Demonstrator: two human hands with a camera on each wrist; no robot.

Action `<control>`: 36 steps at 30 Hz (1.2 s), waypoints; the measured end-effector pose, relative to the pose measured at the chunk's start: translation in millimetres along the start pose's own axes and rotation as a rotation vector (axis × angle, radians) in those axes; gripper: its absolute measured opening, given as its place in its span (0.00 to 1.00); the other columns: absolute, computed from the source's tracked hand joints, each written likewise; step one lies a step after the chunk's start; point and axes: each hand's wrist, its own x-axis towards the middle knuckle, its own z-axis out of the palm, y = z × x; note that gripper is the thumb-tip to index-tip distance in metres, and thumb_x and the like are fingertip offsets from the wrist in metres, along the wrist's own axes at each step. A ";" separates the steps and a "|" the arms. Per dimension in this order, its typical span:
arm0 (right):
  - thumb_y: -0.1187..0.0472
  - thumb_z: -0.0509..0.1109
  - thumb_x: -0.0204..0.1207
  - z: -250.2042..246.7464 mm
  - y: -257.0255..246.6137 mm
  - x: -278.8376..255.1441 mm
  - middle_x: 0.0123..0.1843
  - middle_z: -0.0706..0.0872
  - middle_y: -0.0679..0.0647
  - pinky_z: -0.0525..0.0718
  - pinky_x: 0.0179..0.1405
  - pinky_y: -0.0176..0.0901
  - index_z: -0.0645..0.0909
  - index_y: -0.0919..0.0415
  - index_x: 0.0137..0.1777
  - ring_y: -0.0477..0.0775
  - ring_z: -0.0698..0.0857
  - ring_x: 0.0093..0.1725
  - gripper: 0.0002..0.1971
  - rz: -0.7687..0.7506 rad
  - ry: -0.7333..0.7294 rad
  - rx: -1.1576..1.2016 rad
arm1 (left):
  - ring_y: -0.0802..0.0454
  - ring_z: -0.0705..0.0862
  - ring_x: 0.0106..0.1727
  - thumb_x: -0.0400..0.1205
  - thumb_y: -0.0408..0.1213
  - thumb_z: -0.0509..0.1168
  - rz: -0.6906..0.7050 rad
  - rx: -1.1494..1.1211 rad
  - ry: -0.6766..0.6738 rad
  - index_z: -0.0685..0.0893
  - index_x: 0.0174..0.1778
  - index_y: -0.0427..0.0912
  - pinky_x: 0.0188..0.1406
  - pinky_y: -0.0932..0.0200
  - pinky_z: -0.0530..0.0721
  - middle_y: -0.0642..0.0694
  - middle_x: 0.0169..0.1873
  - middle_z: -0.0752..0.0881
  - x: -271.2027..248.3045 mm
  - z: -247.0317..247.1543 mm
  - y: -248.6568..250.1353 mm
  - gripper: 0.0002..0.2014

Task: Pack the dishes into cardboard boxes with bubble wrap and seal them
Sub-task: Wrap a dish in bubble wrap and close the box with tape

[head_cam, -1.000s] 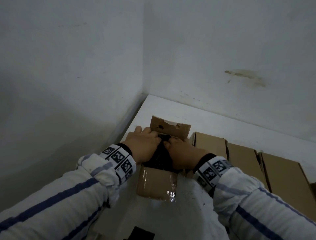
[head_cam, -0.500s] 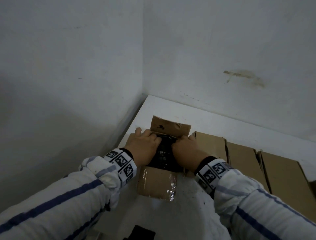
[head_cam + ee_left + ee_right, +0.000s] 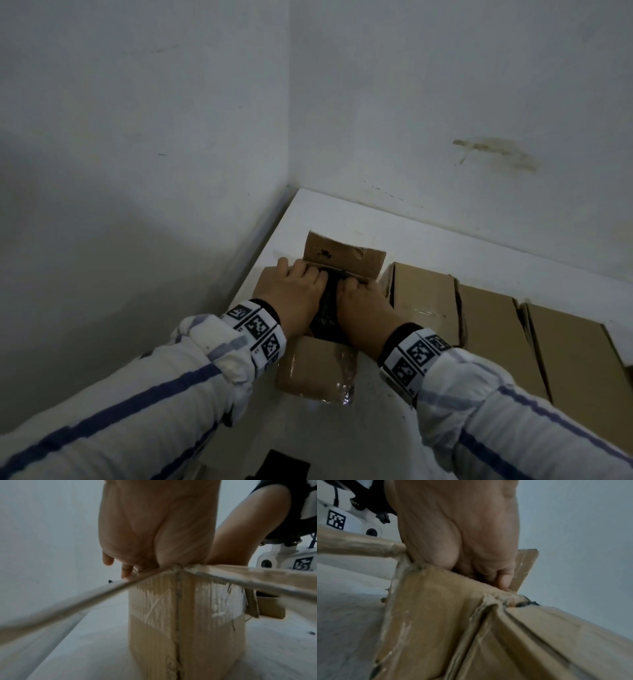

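An open cardboard box [image 3: 315, 370] stands on the white table [image 3: 342, 222] near the corner, its far flap [image 3: 342, 257] upright. A dark wrapped bundle [image 3: 327, 310] sits in its mouth, mostly covered by both hands. My left hand [image 3: 294, 291] lies over the bundle's left side, fingers reaching to the far flap and the little finger on the left flap [image 3: 267, 279]. My right hand [image 3: 363, 305] has its fingers curled down onto the bundle. The left wrist view shows the box corner [image 3: 178, 601] under my palm [image 3: 154, 520]. In the right wrist view my curled fingers [image 3: 503, 577] dip inside the box wall [image 3: 436, 601].
Three more cardboard boxes [image 3: 424, 301] [image 3: 489, 329] [image 3: 575, 359] stand in a row right of the open one, touching it. White walls close the table's left and far sides. A black object [image 3: 281, 466] lies at the near edge.
Both hands have slid forward and down, pressing the dark bundle deeper into the box. Less of it shows between them than before.
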 end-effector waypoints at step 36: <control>0.54 0.66 0.75 -6.3 9.4 3.4 0.82 0.56 0.56 0.65 0.76 0.60 0.44 0.56 0.84 0.64 0.60 0.78 0.43 -0.052 -0.048 0.439 | 0.51 0.76 0.36 0.78 0.30 0.59 -0.628 -1.132 0.099 0.73 0.34 0.45 0.31 0.59 0.73 0.44 0.39 0.81 -18.7 -5.1 -57.2 0.08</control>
